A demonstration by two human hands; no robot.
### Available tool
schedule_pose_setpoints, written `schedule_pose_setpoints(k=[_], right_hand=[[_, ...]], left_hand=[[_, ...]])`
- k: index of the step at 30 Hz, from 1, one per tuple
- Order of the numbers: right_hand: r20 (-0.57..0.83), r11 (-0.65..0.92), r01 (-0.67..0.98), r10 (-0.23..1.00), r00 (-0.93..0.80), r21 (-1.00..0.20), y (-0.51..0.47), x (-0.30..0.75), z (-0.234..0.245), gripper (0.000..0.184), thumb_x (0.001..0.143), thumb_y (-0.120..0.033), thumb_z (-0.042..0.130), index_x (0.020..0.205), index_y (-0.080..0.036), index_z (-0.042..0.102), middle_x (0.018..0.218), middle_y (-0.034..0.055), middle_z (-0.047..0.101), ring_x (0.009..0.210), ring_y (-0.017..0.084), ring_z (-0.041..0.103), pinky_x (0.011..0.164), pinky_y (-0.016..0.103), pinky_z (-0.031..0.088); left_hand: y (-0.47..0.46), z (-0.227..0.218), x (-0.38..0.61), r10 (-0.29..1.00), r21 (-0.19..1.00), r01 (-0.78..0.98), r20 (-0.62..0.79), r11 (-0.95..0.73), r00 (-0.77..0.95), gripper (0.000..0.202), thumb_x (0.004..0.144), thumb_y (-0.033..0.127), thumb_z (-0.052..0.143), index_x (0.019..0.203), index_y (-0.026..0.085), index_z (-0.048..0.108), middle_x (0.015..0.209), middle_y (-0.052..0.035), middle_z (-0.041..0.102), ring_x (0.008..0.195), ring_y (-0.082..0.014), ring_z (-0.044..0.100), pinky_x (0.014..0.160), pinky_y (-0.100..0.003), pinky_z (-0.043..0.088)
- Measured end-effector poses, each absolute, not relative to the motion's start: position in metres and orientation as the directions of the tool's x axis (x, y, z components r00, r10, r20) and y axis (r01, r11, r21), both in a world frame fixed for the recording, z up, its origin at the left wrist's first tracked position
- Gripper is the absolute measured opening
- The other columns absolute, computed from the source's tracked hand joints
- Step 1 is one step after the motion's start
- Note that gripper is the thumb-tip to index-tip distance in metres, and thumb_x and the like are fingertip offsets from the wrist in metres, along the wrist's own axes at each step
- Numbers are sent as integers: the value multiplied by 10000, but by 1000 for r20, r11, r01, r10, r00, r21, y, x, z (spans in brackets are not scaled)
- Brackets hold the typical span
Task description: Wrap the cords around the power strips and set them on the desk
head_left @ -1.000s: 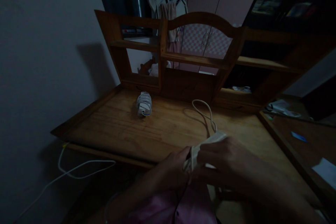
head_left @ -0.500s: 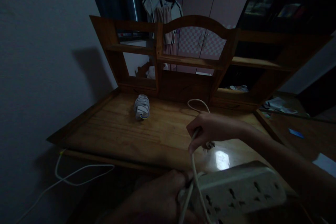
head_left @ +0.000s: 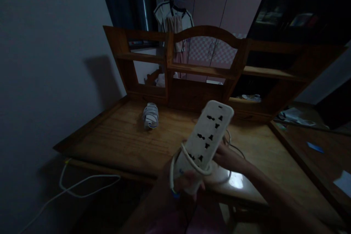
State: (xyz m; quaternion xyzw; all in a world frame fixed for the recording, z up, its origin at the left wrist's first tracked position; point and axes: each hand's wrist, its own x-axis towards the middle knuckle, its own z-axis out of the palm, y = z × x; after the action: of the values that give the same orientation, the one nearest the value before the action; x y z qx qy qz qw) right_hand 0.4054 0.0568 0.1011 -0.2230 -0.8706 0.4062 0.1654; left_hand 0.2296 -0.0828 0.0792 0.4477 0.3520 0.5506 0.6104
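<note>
A white power strip is tilted upright over the desk's front edge, its sockets facing me. My left hand is closed around its lower end. One loop of the strip's pale power cord crosses its face near that hand. Behind the strip's right side is my right hand, closed on the cord, its fingertips partly hidden. More cord curves out beside this hand and hangs below it.
On the wooden desk lies a bundle of wound cable, back left. A wooden shelf unit stands along the far edge. A loose white cable hangs at the left front. Papers lie at the right.
The power strip has swung from lying low and sideways to standing up, face toward me. My right hand has gone from above the strip to behind it, carrying the cord round.
</note>
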Motion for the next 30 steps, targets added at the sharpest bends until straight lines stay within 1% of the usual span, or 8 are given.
schedule_pose_setpoints(k=[3,5,7,11,14,18,27,30], right_hand=[[72,658,387,558,-827,-646,41,404,90,193,991,-230,421,1044,-177,599,924,73,694,818,199,670,672,272,484],[40,720,537,613,-789,-439,33,408,85,196,1000,-228,413,997,-161,597,803,77,690,686,208,671,571,268,428],[62,753,595,633,-771,-282,27,415,84,201,1004,-264,440,967,-163,610,743,71,680,649,217,672,557,271,399],[185,839,498,537,-823,-217,16,422,94,191,1009,-276,466,928,-175,607,808,52,676,676,182,665,592,267,389],[269,905,402,426,-864,-141,8,420,107,232,1013,-261,458,834,-179,581,742,22,626,601,156,603,547,280,331],[332,931,329,364,-870,-157,8,420,123,238,1006,-270,493,805,-176,580,700,5,584,592,133,557,551,282,306],[374,926,292,366,-852,-240,20,427,146,196,974,-302,579,835,-182,648,696,-9,595,585,98,542,548,265,292],[361,931,256,339,-869,-260,20,423,149,202,965,-327,595,841,-179,654,700,-2,590,607,104,538,562,263,301]], left_hand=[[-71,77,223,999,942,-333,38,-47,-33,403,884,424,592,1131,106,579,832,-117,696,598,-166,622,539,-264,497],[-62,72,212,988,951,-293,55,-96,-146,380,892,390,584,1151,112,582,956,-142,701,679,-187,647,566,-277,511],[-54,64,200,966,958,-254,70,-135,-249,344,901,354,571,1156,125,595,1049,-139,693,733,-185,657,576,-263,512],[-44,45,182,940,981,-181,2,-68,-341,354,830,324,669,1113,118,613,1021,-108,713,741,-169,675,617,-228,515],[-41,31,180,938,991,-134,-37,-10,-343,465,757,343,747,1137,128,590,1047,-95,713,818,-190,688,688,-238,535],[-41,18,182,957,987,-159,-78,34,-279,504,750,385,750,1151,125,593,1067,-110,711,871,-215,689,753,-277,543],[-51,33,181,987,963,-238,-147,129,-59,437,789,366,714,1117,97,611,903,-106,723,708,-184,672,634,-241,506],[-53,35,186,990,961,-238,-133,141,50,462,797,345,715,1184,120,601,994,-92,711,828,-186,660,707,-242,507]])
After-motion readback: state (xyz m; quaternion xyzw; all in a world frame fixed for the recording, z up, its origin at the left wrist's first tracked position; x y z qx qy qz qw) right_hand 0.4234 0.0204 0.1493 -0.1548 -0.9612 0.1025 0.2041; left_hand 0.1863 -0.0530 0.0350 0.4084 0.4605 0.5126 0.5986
